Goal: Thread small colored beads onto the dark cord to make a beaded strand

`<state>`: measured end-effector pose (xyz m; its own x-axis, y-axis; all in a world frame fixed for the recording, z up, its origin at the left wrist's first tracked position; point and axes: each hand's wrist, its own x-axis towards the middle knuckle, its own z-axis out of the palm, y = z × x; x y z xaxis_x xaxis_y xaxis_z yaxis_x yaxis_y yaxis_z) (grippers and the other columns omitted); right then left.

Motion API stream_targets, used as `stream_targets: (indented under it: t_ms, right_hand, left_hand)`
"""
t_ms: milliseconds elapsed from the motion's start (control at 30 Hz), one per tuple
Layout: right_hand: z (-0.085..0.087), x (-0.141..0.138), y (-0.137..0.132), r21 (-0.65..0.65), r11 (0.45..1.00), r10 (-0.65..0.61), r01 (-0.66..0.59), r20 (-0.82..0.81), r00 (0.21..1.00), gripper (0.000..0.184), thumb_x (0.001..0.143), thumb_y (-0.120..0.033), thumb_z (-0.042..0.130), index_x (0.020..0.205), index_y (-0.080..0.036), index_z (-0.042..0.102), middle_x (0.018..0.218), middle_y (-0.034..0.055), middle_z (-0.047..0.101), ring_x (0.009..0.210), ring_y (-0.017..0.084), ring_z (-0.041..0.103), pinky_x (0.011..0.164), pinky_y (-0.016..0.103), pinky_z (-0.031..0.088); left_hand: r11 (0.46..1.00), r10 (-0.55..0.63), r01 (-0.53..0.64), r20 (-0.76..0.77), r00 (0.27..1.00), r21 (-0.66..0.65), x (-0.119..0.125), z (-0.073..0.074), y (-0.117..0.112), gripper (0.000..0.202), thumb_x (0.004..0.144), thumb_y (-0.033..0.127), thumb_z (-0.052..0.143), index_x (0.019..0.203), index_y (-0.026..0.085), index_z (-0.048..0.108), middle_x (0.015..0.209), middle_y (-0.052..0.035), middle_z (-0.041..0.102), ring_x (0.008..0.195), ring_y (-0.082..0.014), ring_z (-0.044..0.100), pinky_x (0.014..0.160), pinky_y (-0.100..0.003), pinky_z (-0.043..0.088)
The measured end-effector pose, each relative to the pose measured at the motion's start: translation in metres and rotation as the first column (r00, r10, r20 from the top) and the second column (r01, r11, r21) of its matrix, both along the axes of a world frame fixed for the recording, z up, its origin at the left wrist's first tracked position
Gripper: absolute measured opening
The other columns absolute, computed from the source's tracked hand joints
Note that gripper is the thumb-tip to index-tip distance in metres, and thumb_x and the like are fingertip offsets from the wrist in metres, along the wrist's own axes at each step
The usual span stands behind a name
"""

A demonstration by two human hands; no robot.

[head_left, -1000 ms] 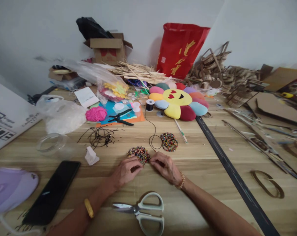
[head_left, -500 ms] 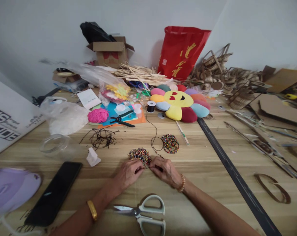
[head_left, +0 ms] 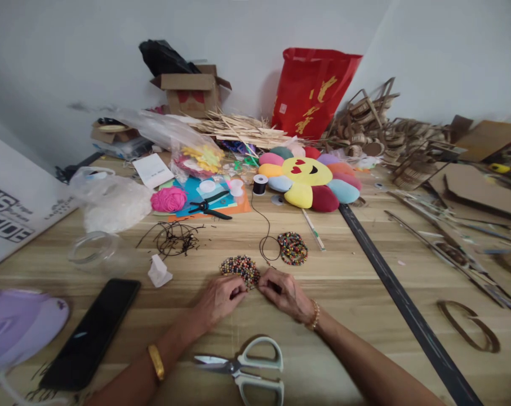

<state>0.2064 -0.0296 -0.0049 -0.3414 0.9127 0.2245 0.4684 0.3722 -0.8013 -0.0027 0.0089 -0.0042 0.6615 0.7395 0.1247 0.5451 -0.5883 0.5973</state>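
Note:
My left hand is closed in a pinch at the near edge of a pile of multicoloured beads. What lies between its fingertips is too small to make out. Just to the right, my right hand pinches the black cord, which runs in a loop down from a spool. The fingertips of both hands are close together but apart. A coil of strung coloured beads lies beyond my right hand. Scissors with pale handles rest, blades apart, between my forearms.
Left are a black phone, crumpled tissue, dark cord scraps and a clear round container. Pliers lie on coloured sheets. A flower cushion sits behind. A dark strip crosses the table at right.
My fingertips have shifted very slightly. The short length of dark cord seen between them before is hardly visible now. The beads, spool and scissors stay in place.

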Motion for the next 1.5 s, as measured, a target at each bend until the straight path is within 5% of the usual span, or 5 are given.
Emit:
stream_targets:
  t_ms: [367, 1133, 1500]
  right_hand:
    - [-0.0036, 0.0033, 0.0021, -0.116, 0.973, -0.211, 0.198, -0.113, 0.971, 0.016, 0.087, -0.027, 0.053, 0.076, -0.016, 0.057, 0.064, -0.0009, 0.052, 0.056, 0.011, 0.044, 0.052, 0.021, 0.036]
    - [-0.0023, 0.0019, 0.0025, -0.110, 0.980, -0.174, 0.163, -0.098, 0.980, 0.017, 0.087, -0.029, 0.053, 0.077, -0.016, 0.057, 0.066, -0.0001, 0.053, 0.060, 0.012, 0.047, 0.055, 0.022, 0.037]
    - [-0.0033, 0.0032, 0.0043, -0.114, 0.982, -0.162, 0.150, -0.102, 0.981, 0.015, 0.087, -0.027, 0.054, 0.077, -0.016, 0.058, 0.068, 0.0005, 0.054, 0.061, 0.012, 0.049, 0.057, 0.022, 0.038]
  left_hand:
    - [1.000, 0.009, -0.009, -0.014, 1.000, -0.005, -0.0002, 0.0019, 0.0001, 0.010, 0.076, 0.012, 0.064, 0.067, 0.017, 0.060, 0.060, 0.0032, 0.057, 0.055, -0.0105, 0.050, 0.054, -0.020, 0.037]
    - [0.998, -0.043, 0.042, 0.018, 0.999, 0.045, 0.0020, 0.0033, 0.0012, 0.012, 0.079, 0.009, 0.057, 0.077, 0.019, 0.065, 0.077, -0.0007, 0.070, 0.069, -0.0138, 0.062, 0.067, -0.022, 0.045]
    - [0.997, 0.067, -0.065, 0.055, 0.996, -0.043, 0.0008, 0.0037, -0.0010, 0.007, 0.076, 0.014, 0.059, 0.070, 0.018, 0.061, 0.059, 0.0031, 0.059, 0.054, -0.0104, 0.051, 0.054, -0.019, 0.039]
